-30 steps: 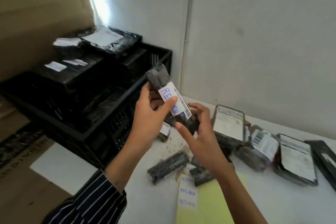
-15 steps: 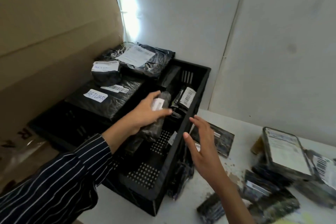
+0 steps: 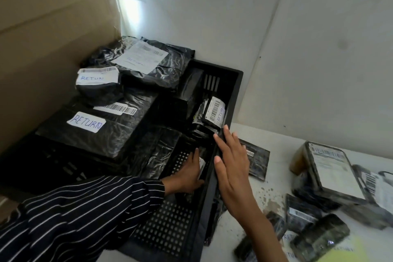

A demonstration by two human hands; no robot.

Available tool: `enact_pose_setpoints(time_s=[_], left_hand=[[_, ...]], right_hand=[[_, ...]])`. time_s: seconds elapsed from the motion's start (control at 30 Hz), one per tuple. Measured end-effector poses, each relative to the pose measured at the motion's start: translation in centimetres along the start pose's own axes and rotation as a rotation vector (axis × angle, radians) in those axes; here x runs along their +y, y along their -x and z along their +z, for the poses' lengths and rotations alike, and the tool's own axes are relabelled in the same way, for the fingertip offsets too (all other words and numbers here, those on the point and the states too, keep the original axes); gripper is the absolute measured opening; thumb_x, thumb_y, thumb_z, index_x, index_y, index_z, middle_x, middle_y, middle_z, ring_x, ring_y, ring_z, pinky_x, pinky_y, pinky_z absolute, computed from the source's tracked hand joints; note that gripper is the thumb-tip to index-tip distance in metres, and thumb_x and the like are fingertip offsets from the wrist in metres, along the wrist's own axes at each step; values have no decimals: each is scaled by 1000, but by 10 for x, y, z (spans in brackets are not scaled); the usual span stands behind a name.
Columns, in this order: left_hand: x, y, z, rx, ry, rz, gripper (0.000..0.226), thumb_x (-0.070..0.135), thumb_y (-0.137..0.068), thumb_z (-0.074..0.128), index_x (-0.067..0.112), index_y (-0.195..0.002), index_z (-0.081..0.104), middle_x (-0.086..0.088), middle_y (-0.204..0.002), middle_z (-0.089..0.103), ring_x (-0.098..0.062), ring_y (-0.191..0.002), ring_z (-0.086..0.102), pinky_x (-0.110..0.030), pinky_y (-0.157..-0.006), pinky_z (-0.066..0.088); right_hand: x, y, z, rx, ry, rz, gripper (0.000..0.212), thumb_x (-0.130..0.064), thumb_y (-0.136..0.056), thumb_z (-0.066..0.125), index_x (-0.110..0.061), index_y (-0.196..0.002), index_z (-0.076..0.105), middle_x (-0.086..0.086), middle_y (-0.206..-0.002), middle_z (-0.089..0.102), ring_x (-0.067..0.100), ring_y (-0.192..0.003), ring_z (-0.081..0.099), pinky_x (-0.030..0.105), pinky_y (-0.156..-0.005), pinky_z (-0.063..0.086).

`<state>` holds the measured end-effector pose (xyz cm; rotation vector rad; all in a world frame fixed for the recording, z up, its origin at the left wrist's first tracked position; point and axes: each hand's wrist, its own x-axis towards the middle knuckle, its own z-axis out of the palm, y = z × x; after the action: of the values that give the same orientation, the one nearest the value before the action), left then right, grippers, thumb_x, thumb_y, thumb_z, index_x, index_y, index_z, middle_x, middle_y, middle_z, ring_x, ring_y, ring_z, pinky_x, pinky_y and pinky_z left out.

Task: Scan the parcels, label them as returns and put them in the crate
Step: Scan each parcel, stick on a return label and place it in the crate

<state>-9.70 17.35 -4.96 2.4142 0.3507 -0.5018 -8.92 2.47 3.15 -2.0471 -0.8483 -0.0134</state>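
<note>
A cardboard sheet stands behind a black crate, whose left side is piled with RETURN-marked parcels. On the white table beside it lie a flat black pouch and a heap of parcels. The left hand reaches low into the crate, gripping a small parcel near the perforated floor. The right hand is flat, fingers straight and close together, over the crate's rim.
</note>
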Motion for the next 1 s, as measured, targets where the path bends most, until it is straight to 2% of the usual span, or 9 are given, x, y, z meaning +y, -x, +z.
enact_pose_setpoints(time_s=[0.23,0.3,0.43,0.6,0.67,0.73,0.8,0.93,1.0], left_hand=[[-9,-34,14,-37,-120,56,97,31,-96,52,-3,-142,-26,-23,-149,-32,-37,-141,-25,-38,-116,-10],[-10,-39,12,-34,-181,37,93,37,-97,46,2,-144,-26,-22,-152,-27,-36,-144,-17,-40,-117,-5],[-8,-36,1,-58,-265,22,90,33,-97,46,6,-145,-25,-28,-151,5,-41,-137,20,-42,-111,22],[-12,-23,8,68,-348,12,75,20,-100,37,6,-147,-19,-25,-143,17,-40,-126,32,-41,-102,33],[-13,-21,6,154,-514,-30,68,21,-102,30,-1,-147,-16,-27,-146,16,-40,-130,27,-41,-105,29],[-16,-19,-3,158,-755,4,65,25,-102,23,-5,-145,-14,-32,-152,-2,-42,-142,5,-44,-116,8],[-23,-20,-12,101,-930,99,72,34,-101,27,-5,-147,-12,-32,-152,-15,-42,-143,-13,-47,-115,-8],[-39,-23,-11,-172,-1232,117,121,70,-77,54,-3,-147,-12,-27,-154,-12,-39,-144,-10,-48,-117,-8],[-43,-25,-4,-225,-1269,82,125,72,-73,57,0,-147,-14,-27,-154,-16,-38,-144,-10,-48,-116,-9]], right_hand=[[5,0,7,24,-37,24,48,-37,-98,20,-31,-145,29,-19,-158,6,8,-147,-1,36,-118,-6],[6,-1,8,26,-48,28,49,-37,-98,20,-29,-145,29,-17,-158,6,9,-147,-1,38,-118,-5],[5,0,9,29,-88,39,49,-38,-97,20,-30,-144,29,-18,-158,7,7,-146,2,44,-119,-2],[5,1,10,57,-128,37,48,-37,-97,21,-29,-144,31,-18,-157,10,6,-146,7,56,-116,10],[4,1,11,70,-147,39,48,-36,-98,22,-29,-144,31,-18,-157,10,6,-146,8,57,-115,13],[5,1,12,75,-146,40,48,-37,-98,21,-30,-144,31,-19,-157,10,6,-146,8,56,-115,14],[5,1,12,73,-135,36,47,-39,-98,21,-31,-143,30,-20,-157,10,5,-145,8,56,-115,14],[5,2,11,71,-135,35,47,-38,-97,21,-32,-143,30,-20,-157,9,3,-145,7,56,-115,14],[5,3,11,70,-134,40,48,-38,-97,20,-30,-144,30,-20,-157,9,3,-145,6,56,-116,13]])
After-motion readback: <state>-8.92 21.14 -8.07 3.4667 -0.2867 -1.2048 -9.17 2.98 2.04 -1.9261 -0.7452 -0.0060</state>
